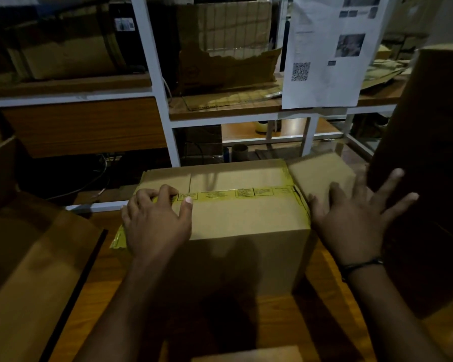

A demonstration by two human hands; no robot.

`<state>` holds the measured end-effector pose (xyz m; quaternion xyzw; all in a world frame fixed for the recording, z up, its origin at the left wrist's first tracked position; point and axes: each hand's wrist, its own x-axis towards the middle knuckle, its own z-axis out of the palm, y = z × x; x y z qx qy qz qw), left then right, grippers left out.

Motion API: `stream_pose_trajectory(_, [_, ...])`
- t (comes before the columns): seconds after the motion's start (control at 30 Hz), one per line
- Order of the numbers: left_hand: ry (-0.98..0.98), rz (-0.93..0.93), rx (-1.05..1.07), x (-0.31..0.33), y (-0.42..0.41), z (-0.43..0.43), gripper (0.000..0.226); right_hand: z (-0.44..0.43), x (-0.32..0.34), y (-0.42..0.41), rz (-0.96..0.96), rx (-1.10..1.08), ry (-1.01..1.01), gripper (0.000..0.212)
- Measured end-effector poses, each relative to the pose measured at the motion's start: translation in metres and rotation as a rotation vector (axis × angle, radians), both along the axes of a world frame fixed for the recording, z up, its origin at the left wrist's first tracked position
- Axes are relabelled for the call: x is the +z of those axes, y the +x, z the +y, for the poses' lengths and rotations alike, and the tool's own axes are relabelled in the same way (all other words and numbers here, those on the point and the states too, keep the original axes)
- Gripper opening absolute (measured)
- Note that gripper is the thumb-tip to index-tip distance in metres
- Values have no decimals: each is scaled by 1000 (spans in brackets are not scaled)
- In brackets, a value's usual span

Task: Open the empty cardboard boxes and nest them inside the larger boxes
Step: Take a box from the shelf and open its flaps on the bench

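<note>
A closed cardboard box (pixel 246 220) stands on the wooden table, sealed along its top seam with yellow printed tape (pixel 236 193). My left hand (pixel 154 220) lies on the box's left top corner, its curled fingertips picking at the tape's left end. A loose strip of yellow tape hangs below that corner. My right hand (pixel 356 220) is spread flat with straight fingers just right of the box, over a smaller cardboard box (pixel 319 173) that sits behind it.
A large open box (pixel 32 257) stands at the left and a tall dark box (pixel 429 178) at the right. A white metal shelf rack (pixel 165 108) with cardboard and a hanging paper sheet (pixel 330 53) stands behind. The wooden table (pixel 322 291) shows between the boxes.
</note>
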<state>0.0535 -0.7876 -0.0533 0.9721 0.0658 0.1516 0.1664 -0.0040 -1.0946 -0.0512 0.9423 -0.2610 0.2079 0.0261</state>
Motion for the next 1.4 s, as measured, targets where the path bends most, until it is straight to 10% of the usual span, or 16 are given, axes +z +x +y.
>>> stream_pose_trajectory(0.4, [36, -33, 24, -3, 2, -3, 46, 10, -6, 17, 16, 420, 697, 57])
stream_pose_trajectory(0.63, [45, -48, 61, -2, -1, -9, 51, 6, -3, 24, 72, 396, 584, 69])
stream_pose_trajectory(0.83, [-107, -429, 32, 1, -20, -12, 44, 23, 18, 26, -124, 520, 556, 76])
stream_pose_trajectory(1.1, [-15, -664, -135, 33, -62, 6, 43, 15, 62, -5, -505, 718, 598, 33])
stream_pose_trajectory(1.4, [-17, 11, -370, 74, -136, 6, 39, 37, 97, -71, 322, 744, 368, 26])
